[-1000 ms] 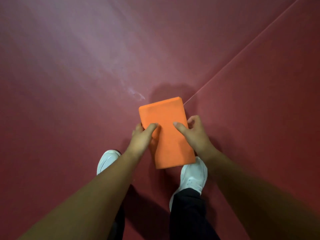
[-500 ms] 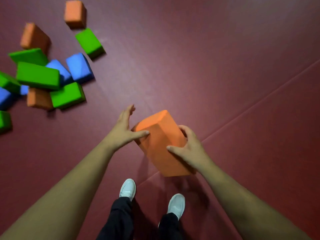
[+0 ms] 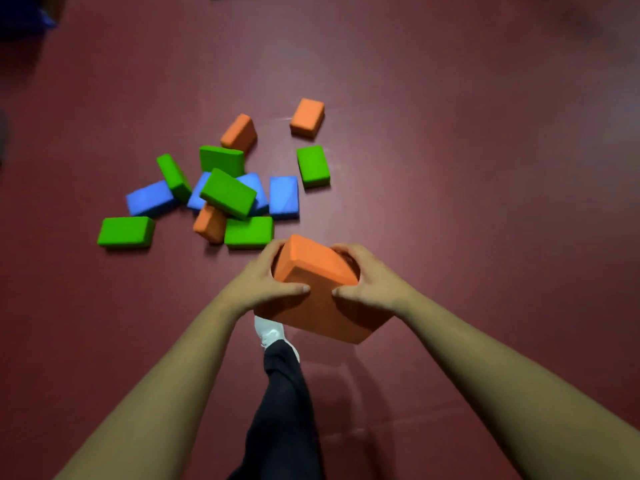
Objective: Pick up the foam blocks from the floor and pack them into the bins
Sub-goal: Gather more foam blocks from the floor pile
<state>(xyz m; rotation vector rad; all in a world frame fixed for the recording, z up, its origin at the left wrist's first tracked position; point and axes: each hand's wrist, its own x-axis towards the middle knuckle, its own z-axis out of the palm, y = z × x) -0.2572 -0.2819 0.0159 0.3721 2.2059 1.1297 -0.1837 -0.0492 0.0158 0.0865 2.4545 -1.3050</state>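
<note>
I hold a large orange foam block [image 3: 317, 285] in front of me above the floor, tilted. My left hand [image 3: 263, 278] grips its left side and my right hand [image 3: 372, 280] grips its right side, thumbs on the near face. Just beyond it lies a pile of several green, blue and orange foam blocks [image 3: 227, 192] on the dark red floor. A single green block [image 3: 312, 165] and a single orange block [image 3: 307, 117] lie apart at the pile's right. No bin shows clearly.
The dark red mat floor [image 3: 467, 168] spreads all around. My white shoe [image 3: 268, 332] and dark trouser leg [image 3: 280, 410] are below the held block. Something dark blue [image 3: 24, 12] sits blurred at the top left corner.
The view has swung so the pile now lies straight ahead and nearer. My left hand, open beside the block half a second ago, now grips it. The block has turned flatter.
</note>
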